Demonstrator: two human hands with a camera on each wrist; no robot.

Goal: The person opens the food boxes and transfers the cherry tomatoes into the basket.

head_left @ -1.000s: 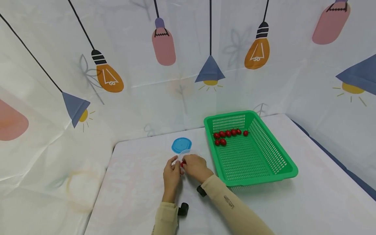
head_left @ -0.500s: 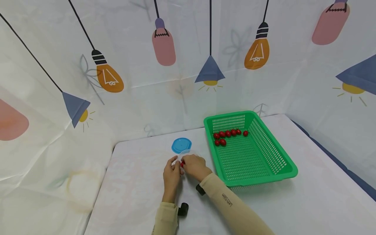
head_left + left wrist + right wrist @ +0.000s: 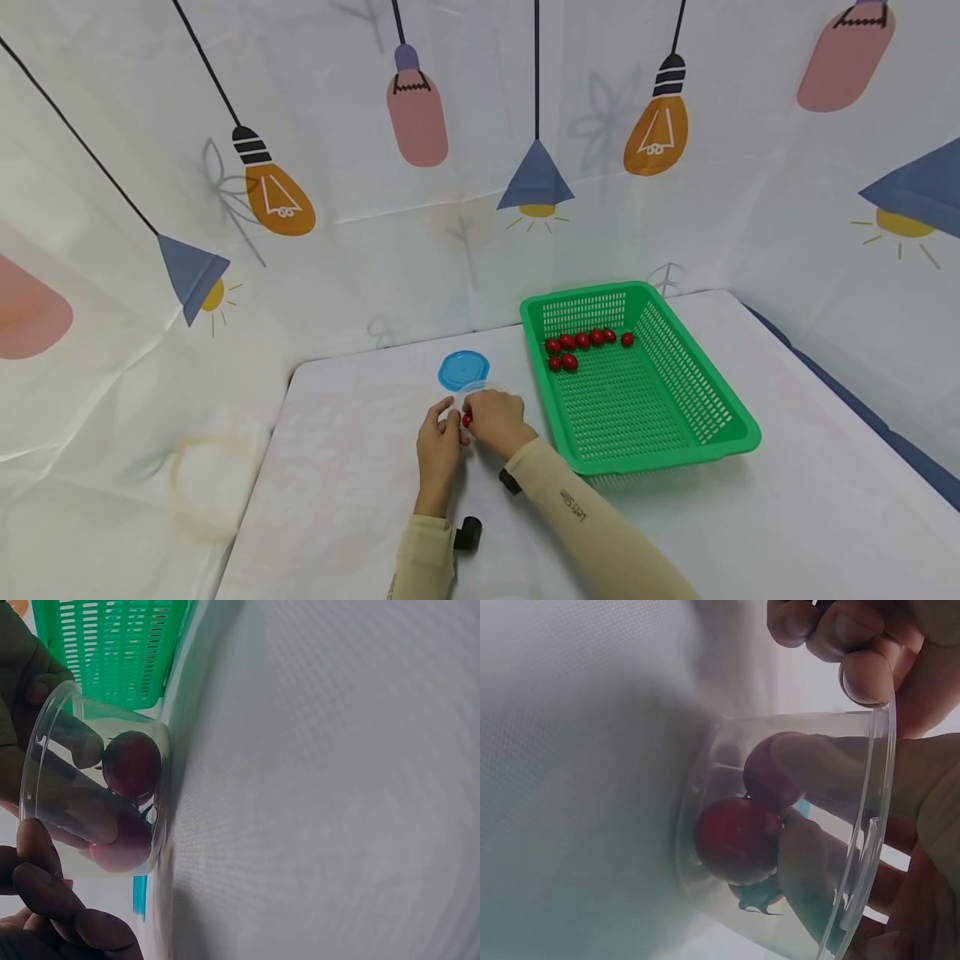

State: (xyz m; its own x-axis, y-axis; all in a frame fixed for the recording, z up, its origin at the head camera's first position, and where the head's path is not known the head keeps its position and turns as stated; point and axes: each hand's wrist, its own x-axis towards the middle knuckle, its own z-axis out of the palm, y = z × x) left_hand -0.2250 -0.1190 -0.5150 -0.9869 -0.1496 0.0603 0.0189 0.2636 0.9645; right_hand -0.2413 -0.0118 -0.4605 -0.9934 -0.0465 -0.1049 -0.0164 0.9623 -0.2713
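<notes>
A clear plastic cup (image 3: 45, 720) with cherry tomatoes (image 3: 739, 840) inside stands between the two hands. My left hand (image 3: 438, 450) grips the cup's rim, thumb and fingertips at its edge in the left wrist view. My right hand (image 3: 497, 421) reaches through the cup's mouth, its thumb and fingers pinching a cherry tomato (image 3: 761, 776) near the bottom. Just beyond the cup lies a round blue lid (image 3: 463, 371). In the head view the hands hide most of the cup.
To the right is a green plastic basket (image 3: 693, 362), with several cherry tomatoes (image 3: 582, 340) gathered at its far left corner. A white cloth covers the table (image 3: 337, 467), and a patterned sheet (image 3: 465, 250) hangs behind it.
My right hand and forearm have shifted slightly, staying at the cup. The left hand, lid and basket look unchanged.
</notes>
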